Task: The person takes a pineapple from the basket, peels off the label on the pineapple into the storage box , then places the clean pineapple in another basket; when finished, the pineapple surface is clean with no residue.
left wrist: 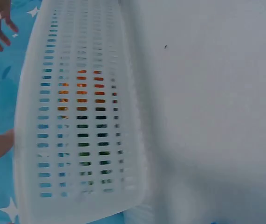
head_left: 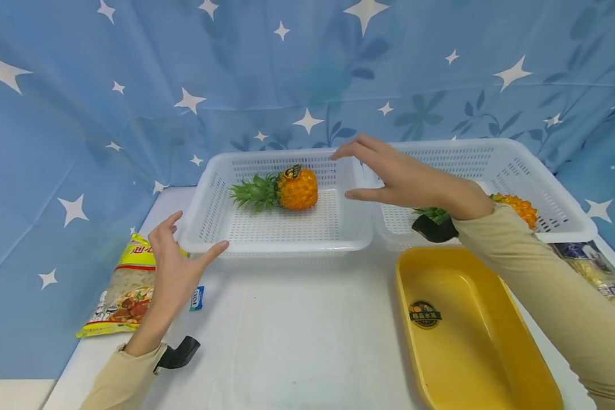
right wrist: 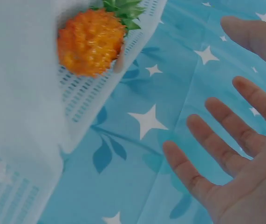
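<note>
A toy-like pineapple point(head_left: 298, 189) with green leaves lies on its side in the left white plastic basket point(head_left: 282, 246). At that basket's front left corner is my left hand point(head_left: 176, 276), thumb and fingers spread apart; whether it touches the rim I cannot tell. My right hand point(head_left: 394, 173) hovers above where the two baskets meet, its fingers apart and holding nothing. The right wrist view shows this hand point(right wrist: 237, 163) with fingers extended, clear of the pineapple point(right wrist: 92, 43). Through the slots of the basket wall point(left wrist: 81, 205), the left wrist view shows orange and green.
The right white basket point(head_left: 569, 233) holds another pineapple point(head_left: 517, 208), partly behind my right arm. A yellow tub point(head_left: 461, 319) stands in front of it. At left lie a yellow food bag point(head_left: 128, 290) and a small blue packet point(head_left: 197, 298). Another bag point(head_left: 594, 270) lies at right.
</note>
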`<state>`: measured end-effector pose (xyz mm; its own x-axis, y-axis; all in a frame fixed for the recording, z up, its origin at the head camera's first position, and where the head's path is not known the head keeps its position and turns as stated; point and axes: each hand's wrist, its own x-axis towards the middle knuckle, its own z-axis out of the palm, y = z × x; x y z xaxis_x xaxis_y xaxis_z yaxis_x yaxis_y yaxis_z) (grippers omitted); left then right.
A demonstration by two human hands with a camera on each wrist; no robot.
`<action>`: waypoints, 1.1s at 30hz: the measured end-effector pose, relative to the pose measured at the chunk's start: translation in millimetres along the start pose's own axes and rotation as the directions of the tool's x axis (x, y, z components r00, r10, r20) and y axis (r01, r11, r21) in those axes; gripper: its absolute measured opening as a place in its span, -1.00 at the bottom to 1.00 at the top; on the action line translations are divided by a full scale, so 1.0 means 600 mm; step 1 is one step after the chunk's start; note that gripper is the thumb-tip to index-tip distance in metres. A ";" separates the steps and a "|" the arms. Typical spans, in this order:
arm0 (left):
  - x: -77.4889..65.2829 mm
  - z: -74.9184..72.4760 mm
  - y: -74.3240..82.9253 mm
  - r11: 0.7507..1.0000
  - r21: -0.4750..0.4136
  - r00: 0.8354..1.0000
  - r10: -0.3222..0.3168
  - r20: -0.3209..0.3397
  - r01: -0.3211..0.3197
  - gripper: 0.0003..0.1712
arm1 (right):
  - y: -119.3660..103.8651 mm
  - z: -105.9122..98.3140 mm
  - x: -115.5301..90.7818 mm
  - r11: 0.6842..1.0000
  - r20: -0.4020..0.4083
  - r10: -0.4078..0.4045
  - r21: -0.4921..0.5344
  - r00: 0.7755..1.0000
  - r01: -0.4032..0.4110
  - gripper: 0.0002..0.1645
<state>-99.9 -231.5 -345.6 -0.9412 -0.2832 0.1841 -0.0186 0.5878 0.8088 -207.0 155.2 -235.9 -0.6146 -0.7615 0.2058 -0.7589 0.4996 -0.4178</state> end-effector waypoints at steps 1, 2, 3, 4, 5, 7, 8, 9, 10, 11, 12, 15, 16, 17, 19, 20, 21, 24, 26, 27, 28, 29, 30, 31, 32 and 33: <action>0.003 0.002 -0.002 1.000 -0.009 0.999 -0.030 0.015 0.030 0.20 | 0.002 -0.001 0.013 1.000 -0.002 0.007 0.006 1.000 -0.007 -0.30; 0.007 0.004 -0.005 0.998 -0.025 0.998 -0.056 0.029 0.057 0.21 | 0.003 -0.001 0.025 1.000 -0.006 0.015 0.014 1.000 -0.015 -0.29; 0.009 0.006 -0.008 0.995 -0.040 0.995 -0.084 0.043 0.086 0.22 | 0.006 0.000 0.036 0.999 -0.010 0.019 0.027 1.000 -0.018 -0.28; 0.011 0.009 -0.011 0.992 -0.061 0.992 -0.108 0.062 0.112 0.22 | 0.010 0.001 0.046 0.999 -0.014 0.025 0.040 1.000 -0.024 -0.27; 0.013 0.010 -0.014 0.988 -0.086 0.989 -0.126 0.077 0.132 0.22 | 0.014 0.004 0.055 0.998 -0.020 0.034 0.057 0.999 -0.032 -0.26; 0.015 0.013 -0.020 0.976 -0.145 0.983 -0.149 0.107 0.163 0.21 | 0.021 0.011 0.069 0.994 -0.035 0.049 0.095 0.998 -0.045 -0.25; 0.015 0.014 -0.022 0.969 -0.176 0.981 -0.155 0.119 0.175 0.20 | 0.025 0.015 0.076 0.992 -0.047 0.055 0.115 0.997 -0.050 -0.24; 0.015 0.015 -0.025 0.962 -0.202 0.979 -0.160 0.129 0.184 0.20 | 0.029 0.021 0.082 0.989 -0.058 0.060 0.140 0.996 -0.052 -0.23; 0.015 0.017 -0.027 0.956 -0.225 0.978 -0.161 0.135 0.188 0.20 | 0.033 0.026 0.088 0.985 -0.070 0.068 0.161 0.995 -0.056 -0.22; 0.015 0.018 -0.028 0.949 -0.249 0.977 -0.161 0.139 0.192 0.19 | 0.036 0.032 0.093 0.981 -0.080 0.078 0.183 0.994 -0.062 -0.20; 0.014 0.019 -0.030 0.945 -0.267 0.977 -0.157 0.144 0.191 0.18 | 0.039 0.038 0.099 0.977 -0.084 0.090 0.203 0.992 -0.071 -0.18; 0.015 0.023 -0.031 0.933 -0.309 0.978 -0.145 0.151 0.186 0.17 | 0.048 0.056 0.115 0.961 -0.077 0.131 0.256 0.988 -0.107 -0.11; 0.016 0.025 -0.030 0.929 -0.320 0.978 -0.141 0.152 0.184 0.16 | 0.051 0.062 0.121 0.956 -0.069 0.146 0.265 0.987 -0.123 -0.09; 0.016 0.026 -0.030 0.926 -0.332 0.979 -0.136 0.154 0.181 0.16 | 0.055 0.069 0.127 0.952 -0.058 0.162 0.272 0.985 -0.141 -0.06; 0.016 0.027 -0.029 0.923 -0.341 0.979 -0.133 0.157 0.180 0.15 | 0.059 0.082 0.138 0.946 -0.037 0.187 0.276 0.982 -0.169 -0.02; 0.016 0.027 -0.029 0.922 -0.342 0.979 -0.132 0.157 0.179 0.15 | 0.061 0.088 0.143 0.944 -0.026 0.195 0.275 0.980 -0.181 0.00; 0.016 0.027 -0.028 0.922 -0.344 0.979 -0.132 0.157 0.179 0.15 | 0.064 0.094 0.149 0.943 -0.015 0.206 0.272 0.978 -0.194 0.02; 0.016 0.027 -0.028 0.920 -0.349 0.979 -0.132 0.154 0.179 0.15 | 0.071 0.110 0.164 0.938 0.018 0.231 0.261 0.973 -0.227 0.07; 0.017 0.027 -0.027 0.924 -0.335 0.979 -0.138 0.153 0.182 0.15 | 0.076 0.119 0.172 0.934 0.038 0.249 0.256 0.968 -0.250 0.10; 0.017 0.027 -0.027 0.927 -0.326 0.978 -0.140 0.154 0.184 0.15 | 0.079 0.123 0.175 0.932 0.048 0.260 0.249 0.964 -0.263 0.11; 0.017 0.027 -0.026 0.931 -0.315 0.977 -0.143 0.156 0.186 0.15 | 0.082 0.128 0.177 0.930 0.062 0.276 0.236 0.959 -0.282 0.12; 0.017 0.026 -0.026 0.934 -0.302 0.976 -0.147 0.158 0.190 0.15 | 0.084 0.132 0.178 0.929 0.080 0.290 0.217 0.954 -0.301 0.14; 0.018 0.026 -0.025 0.936 -0.294 0.975 -0.151 0.161 0.193 0.15 | 0.087 0.136 0.180 0.927 0.095 0.306 0.199 0.947 -0.319 0.16; 0.018 0.026 -0.026 0.937 -0.293 0.976 -0.150 0.160 0.192 0.15 | 0.088 0.141 0.181 0.924 0.111 0.322 0.182 0.940 -0.338 0.18; 0.018 0.026 -0.026 0.937 -0.295 0.976 -0.148 0.157 0.189 0.15 | 0.089 0.145 0.183 0.922 0.126 0.335 0.162 0.934 -0.352 0.20; 0.018 0.025 -0.027 0.936 -0.299 0.977 -0.146 0.155 0.187 0.14 | 0.090 0.149 0.185 0.921 0.140 0.341 0.147 0.930 -0.360 0.21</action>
<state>-115.0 -232.7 -365.3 -0.9692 -0.2449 -0.0244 -0.0924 0.2702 0.9584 -297.3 60.7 -314.7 -0.8001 -0.5952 -0.0750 -0.4460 0.6738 -0.5891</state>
